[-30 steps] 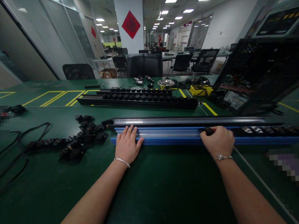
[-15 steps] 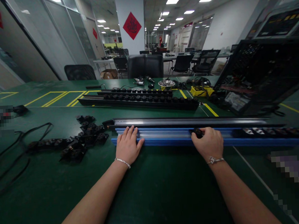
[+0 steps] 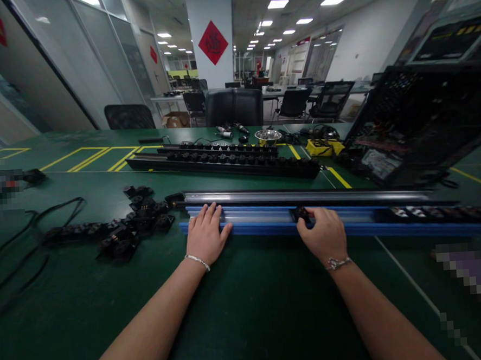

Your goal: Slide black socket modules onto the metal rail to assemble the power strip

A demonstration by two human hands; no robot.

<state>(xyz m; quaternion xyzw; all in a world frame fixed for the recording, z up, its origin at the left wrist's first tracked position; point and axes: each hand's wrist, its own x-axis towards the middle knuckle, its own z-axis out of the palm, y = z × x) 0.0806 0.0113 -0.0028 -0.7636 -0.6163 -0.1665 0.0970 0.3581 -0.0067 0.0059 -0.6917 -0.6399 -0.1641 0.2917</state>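
Observation:
A long blue channel rail [image 3: 263, 228] lies across the green table in front of me. My left hand [image 3: 206, 233] rests flat on its left end, fingers spread. Around the middle of the rail, my right hand [image 3: 324, 230] pinches a small black module [image 3: 301, 215] that sits in the channel. Toward the right end, a row of similar black modules [image 3: 434, 212] fills the channel. Directly behind lies a black rail with a shiny inner face [image 3: 290, 194]. Left of my left hand is a pile of loose black modules [image 3: 145, 215].
Farther back, black rails [image 3: 219, 164] hold rows of modules. An open computer case [image 3: 419, 109] stands at the right, near a yellow object [image 3: 325, 147]. A metal bowl [image 3: 267, 135] sits at the back. Black cables [image 3: 31, 225] trail at the left.
My right hand has slid left along the blue rail, and the black module has moved left with it. My left hand has stayed in place.

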